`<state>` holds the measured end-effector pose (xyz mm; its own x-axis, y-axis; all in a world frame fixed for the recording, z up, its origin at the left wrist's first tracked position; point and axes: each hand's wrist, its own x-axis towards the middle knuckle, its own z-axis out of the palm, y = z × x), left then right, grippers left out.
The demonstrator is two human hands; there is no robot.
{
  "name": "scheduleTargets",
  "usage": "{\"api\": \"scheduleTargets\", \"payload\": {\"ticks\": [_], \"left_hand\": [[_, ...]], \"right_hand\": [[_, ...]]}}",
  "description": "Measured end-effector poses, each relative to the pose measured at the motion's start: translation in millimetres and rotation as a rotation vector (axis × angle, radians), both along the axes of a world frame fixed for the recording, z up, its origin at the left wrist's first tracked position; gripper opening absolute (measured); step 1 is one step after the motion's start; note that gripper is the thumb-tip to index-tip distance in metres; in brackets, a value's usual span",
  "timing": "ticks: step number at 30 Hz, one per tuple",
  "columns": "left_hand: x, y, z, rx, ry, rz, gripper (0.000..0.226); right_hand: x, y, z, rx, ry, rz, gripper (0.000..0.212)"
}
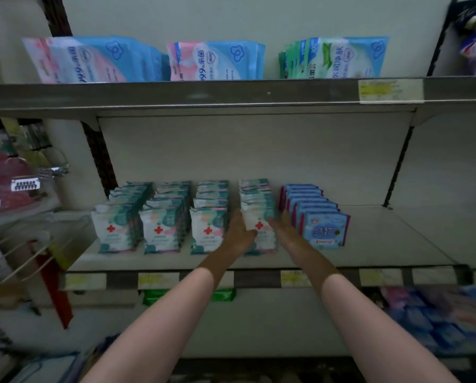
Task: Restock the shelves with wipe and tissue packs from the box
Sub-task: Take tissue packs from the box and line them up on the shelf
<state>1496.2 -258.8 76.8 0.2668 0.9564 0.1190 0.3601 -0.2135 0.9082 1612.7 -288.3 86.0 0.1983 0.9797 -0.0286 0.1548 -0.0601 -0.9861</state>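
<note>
Both hands (241, 230) (285, 228) flanking front red-cross pack (258, 226) on shelf (397, 239)

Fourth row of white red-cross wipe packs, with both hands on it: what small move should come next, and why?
Probably press the front white red-cross wipe pack back and square it. The left hand and right hand flank that row on the grey metal shelf, and its front looks roughly level with the three neighbouring rows, so little else seems needed.

Yellow price labels (388, 91) line the shelf edges; hair clips (25, 185) hang at left.
</note>
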Motion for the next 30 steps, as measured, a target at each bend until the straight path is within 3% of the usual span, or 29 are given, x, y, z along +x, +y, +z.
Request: {"api": "scheduleTargets", "payload": {"ticks": [3, 7, 11, 14, 18, 22, 25, 30], "left_hand": [[1.9, -8.7, -18.3, -0.051, -0.043, 0.041, 0.065], [9.0, -20.0, -23.4, -0.136, -0.097, 0.072, 0.053], [12.8, -12.3, -22.9, -0.140, -0.044, 0.103, 0.054], [16.5, 4.2, -30.8, -0.162, 0.049, 0.158, 0.051], [19.9, 8.9, -39.1, -0.171, 0.190, 0.223, 0.079], [19.2, 15.9, -58.2, -0.061, 0.472, 0.251, 0.056], [19.2, 29.6, -71.2, -0.044, 0.555, 0.283, 0.051], [23.2, 35.5, -71.2, -0.017, 0.610, 0.302, 0.055]], "right_hand": [[2.1, -19.1, -12.3, -0.052, -0.027, 0.008, 0.064], [7.8, -32.1, -16.6, -0.085, -0.019, 0.040, 0.066], [10.2, -33.5, -16.5, -0.086, -0.064, 0.067, 0.068], [13.1, -23.7, -19.6, -0.070, -0.119, 0.114, 0.058], [16.2, 1.9, -37.3, -0.038, -0.368, 0.171, 0.070], [17.3, 28.2, -70.8, -0.078, -0.551, 0.112, 0.066], [17.3, 37.8, -79.4, -0.020, -0.749, 0.038, 0.052], [16.8, 48.9, -88.5, 0.015, -0.774, -0.005, 0.044]]}}
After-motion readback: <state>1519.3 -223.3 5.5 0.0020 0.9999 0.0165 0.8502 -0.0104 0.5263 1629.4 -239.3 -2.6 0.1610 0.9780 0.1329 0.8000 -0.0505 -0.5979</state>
